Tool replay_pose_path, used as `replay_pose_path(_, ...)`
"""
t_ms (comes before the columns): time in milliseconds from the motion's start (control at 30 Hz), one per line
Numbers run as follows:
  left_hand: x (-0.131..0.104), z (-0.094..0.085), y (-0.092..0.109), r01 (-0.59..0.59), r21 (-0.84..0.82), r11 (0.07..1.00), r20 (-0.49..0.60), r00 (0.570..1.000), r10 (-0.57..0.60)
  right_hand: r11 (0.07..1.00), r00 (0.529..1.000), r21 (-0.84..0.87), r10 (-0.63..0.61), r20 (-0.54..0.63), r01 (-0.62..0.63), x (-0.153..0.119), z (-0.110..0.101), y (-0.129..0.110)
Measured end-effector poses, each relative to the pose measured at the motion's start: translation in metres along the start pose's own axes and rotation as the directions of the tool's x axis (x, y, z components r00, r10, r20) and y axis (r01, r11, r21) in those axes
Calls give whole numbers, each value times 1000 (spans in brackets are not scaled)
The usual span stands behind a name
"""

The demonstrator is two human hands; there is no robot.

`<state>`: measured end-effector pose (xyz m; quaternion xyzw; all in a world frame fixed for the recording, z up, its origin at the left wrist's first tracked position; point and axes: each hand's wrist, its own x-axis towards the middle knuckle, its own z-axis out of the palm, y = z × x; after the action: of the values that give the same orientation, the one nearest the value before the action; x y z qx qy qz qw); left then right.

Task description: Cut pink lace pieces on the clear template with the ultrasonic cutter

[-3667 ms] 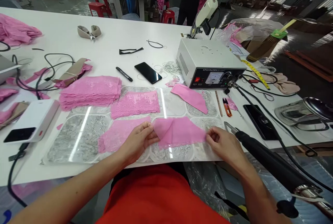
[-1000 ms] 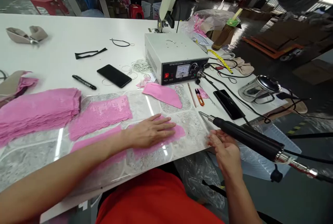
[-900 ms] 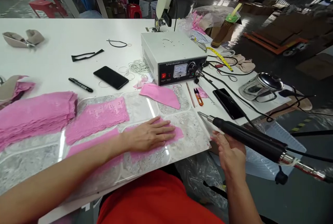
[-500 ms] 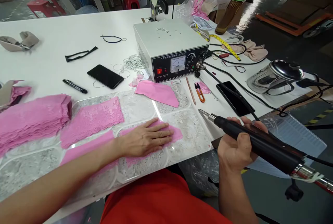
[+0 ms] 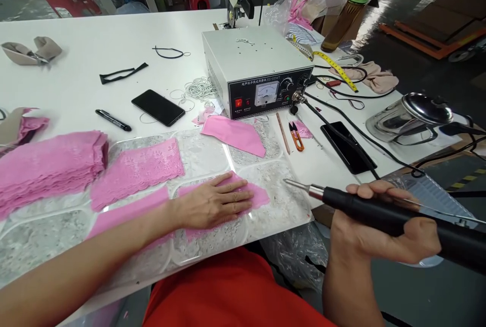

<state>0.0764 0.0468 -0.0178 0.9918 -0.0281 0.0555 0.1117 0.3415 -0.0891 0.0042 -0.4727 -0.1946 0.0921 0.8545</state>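
Observation:
My left hand lies flat, fingers stretched, on a pink fabric piece on the marbled mat. In my right hand is a black handheld tool with a pointed metal tip, held over the mat's right side and apart from the fabric. Its tip points left toward the pink piece. A lace piece lies left of my left hand, beside a thick stack of pink lace. Another smooth pink piece lies below the grey control box. My left forearm partly covers a pink strip.
Orange snips and a brown pencil lie near the box. A black phone and pen are at the left. Right of the box are a second phone, cables, a glass jug and a yellow tape measure.
My right hand has turned and shifted its grip, and the tool's tip has moved left and down over the mat. My left hand stays on the pink fabric. The view has shifted slightly.

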Motion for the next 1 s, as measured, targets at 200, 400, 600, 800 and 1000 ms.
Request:
replay_pose_path(200, 0, 3, 1, 2, 11, 1000, -39, 999, -2, 998, 971, 53, -30, 237, 17, -11, 2, -13)
replay_pose_path(400, 1, 3, 1, -8, 27, 1000, -59, 998, 10, 997, 928, 76, -39, 371, 12, -14, 6, -16)
replay_pose_path(600, 1, 1, 2, -3, 26, 1000, -40, 999, 4, 997, 916, 70, -9, 402, -20, -18, 8, -14)
replay_pose_path(800, 1, 0, 2, 6, -3, 1000, -23, 1000, -6, 997, 900, 75, -35, 434, 3, -18, 9, -13)
replay_pose_path(1000, 1, 0, 2, 12, -43, 999, -10, 1000, -13, 999, 891, 48, -38, 452, 18, -18, 10, -14)
